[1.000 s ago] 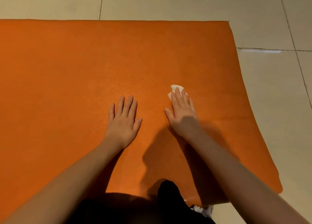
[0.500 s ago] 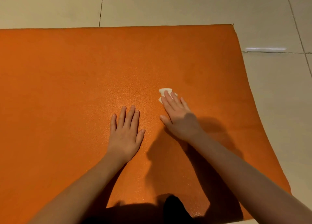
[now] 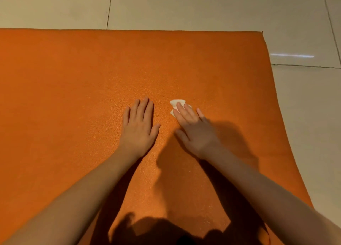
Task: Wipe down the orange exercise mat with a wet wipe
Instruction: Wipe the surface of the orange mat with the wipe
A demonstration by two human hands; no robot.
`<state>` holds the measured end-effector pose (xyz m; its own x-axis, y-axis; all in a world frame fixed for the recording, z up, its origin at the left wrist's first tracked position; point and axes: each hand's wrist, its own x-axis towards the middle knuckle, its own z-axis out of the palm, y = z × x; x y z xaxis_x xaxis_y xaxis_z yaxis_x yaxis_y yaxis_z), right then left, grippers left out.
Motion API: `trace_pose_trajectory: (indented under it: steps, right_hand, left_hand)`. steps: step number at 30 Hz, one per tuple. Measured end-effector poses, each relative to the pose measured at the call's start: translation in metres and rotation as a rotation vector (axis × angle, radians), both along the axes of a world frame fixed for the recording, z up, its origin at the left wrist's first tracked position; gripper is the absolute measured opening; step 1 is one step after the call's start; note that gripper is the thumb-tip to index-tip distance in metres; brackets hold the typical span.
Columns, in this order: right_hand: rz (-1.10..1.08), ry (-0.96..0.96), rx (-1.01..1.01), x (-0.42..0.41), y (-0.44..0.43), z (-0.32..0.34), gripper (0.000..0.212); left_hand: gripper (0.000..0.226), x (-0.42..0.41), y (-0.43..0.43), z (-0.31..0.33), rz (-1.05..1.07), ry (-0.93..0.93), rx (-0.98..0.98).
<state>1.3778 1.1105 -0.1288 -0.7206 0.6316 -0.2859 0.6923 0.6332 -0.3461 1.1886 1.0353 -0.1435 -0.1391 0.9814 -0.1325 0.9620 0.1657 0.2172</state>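
Observation:
The orange exercise mat lies flat on the floor and fills most of the view. My left hand rests flat on the mat near its middle, fingers straight and together. Just to its right, my right hand presses a small white wet wipe against the mat with straight fingers. Only the wipe's far edge shows past my fingertips; the rest is hidden under the hand.
Pale floor tiles with dark grout lines surround the mat beyond its far edge and along its right edge. The mat's right edge curves toward me. My shadow falls on the mat's near part.
My right hand has slid the wipe to the left across the mat, closer to my left hand. The view has shifted so the mat's far edge sits lower in frame.

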Motion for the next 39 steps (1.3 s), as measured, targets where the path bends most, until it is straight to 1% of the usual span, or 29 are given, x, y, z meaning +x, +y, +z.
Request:
trace_pose_trajectory:
  steps: [2,3,6,8,9,10,12,13,15,16,18,21,22,23,25,27,28,30,33,35,36,37,39]
  right_hand:
    - [0.053,0.02,0.046,0.01,0.018,-0.001,0.072]
    - [0.03,0.006,0.077,0.013,0.028,-0.002,0.068]
    - [-0.253,-0.052,0.141,0.006,0.052,-0.009,0.055]
    - [-0.385,-0.038,0.104,-0.011,0.046,-0.008,0.057]
    - [-0.383,-0.006,0.078,-0.018,0.039,-0.007,0.058]
    - [-0.321,0.016,0.06,-0.024,0.03,-0.006,0.059]
    - [-0.114,0.003,0.038,-0.026,0.016,-0.006,0.06]
    - [-0.031,-0.004,0.037,-0.022,0.015,-0.005,0.063]
    - [0.045,0.015,0.068,-0.012,0.028,-0.006,0.068]
    - [0.037,0.024,0.095,-0.009,0.037,-0.008,0.068]
    - [-0.072,-0.002,0.154,-0.007,0.057,-0.01,0.065]
    - [-0.339,-0.044,0.145,-0.023,0.071,-0.012,0.057]
    - [-0.379,-0.037,0.117,-0.031,0.069,-0.012,0.058]
    - [-0.37,-0.01,0.095,-0.037,0.065,-0.011,0.059]
    - [-0.228,0.036,0.088,-0.04,0.058,-0.01,0.067]
    - [-0.082,0.012,0.11,-0.032,0.063,-0.011,0.072]
    - [-0.055,-0.002,0.131,-0.028,0.071,-0.012,0.071]
    - [-0.1,-0.026,0.186,-0.024,0.091,-0.013,0.069]
    - [-0.289,-0.114,0.212,-0.035,0.113,-0.014,0.059]
    - [-0.361,-0.078,0.192,-0.051,0.108,-0.015,0.059]
    - [-0.331,-0.023,0.171,-0.057,0.1,-0.014,0.062]
    - [-0.254,0.023,0.149,-0.059,0.093,-0.014,0.065]
    - [-0.074,0.026,0.148,-0.053,0.093,-0.013,0.069]
  left_hand:
    - [0.075,-0.003,0.011,-0.005,0.005,0.039,-0.045]
    - [0.075,-0.003,0.011,-0.006,-0.001,0.065,-0.049]
    - [0.071,-0.001,0.008,-0.008,-0.015,0.094,-0.052]
    - [0.069,-0.003,0.01,-0.006,-0.031,0.091,-0.046]
    - [0.068,-0.006,0.013,-0.004,-0.045,0.084,-0.026]
    - [0.065,-0.01,0.018,-0.002,-0.063,0.071,0.004]
    - [0.062,-0.019,0.031,0.0,-0.086,0.031,0.059]
    - [0.064,-0.023,0.041,0.002,-0.086,0.017,0.066]
    - [0.073,-0.028,0.059,0.006,-0.068,0.013,0.037]
    - [0.077,-0.029,0.066,0.005,-0.064,0.022,0.008]
    - [0.08,-0.028,0.073,0.003,-0.074,0.074,-0.036]
    - [0.073,-0.029,0.079,0.003,-0.079,0.125,0.012]
    - [0.068,-0.03,0.084,0.003,-0.078,0.114,0.04]
    - [0.062,-0.031,0.088,0.004,-0.083,0.1,0.075]
    - [0.054,-0.032,0.091,0.0,-0.101,0.089,0.146]
    - [0.054,-0.032,0.088,-0.006,-0.081,0.063,0.178]
    - [0.058,-0.033,0.086,-0.009,-0.058,0.051,0.167]
    - [0.067,-0.034,0.086,-0.011,-0.035,0.054,0.114]
    - [0.071,-0.034,0.088,-0.011,-0.045,0.06,0.082]
    - [0.07,-0.034,0.088,-0.012,-0.044,0.053,0.085]
    - [0.07,-0.034,0.088,-0.013,-0.04,0.05,0.089]
    - [0.069,-0.034,0.087,-0.013,-0.037,0.049,0.094]
    - [0.069,-0.035,0.088,-0.012,-0.035,0.055,0.096]
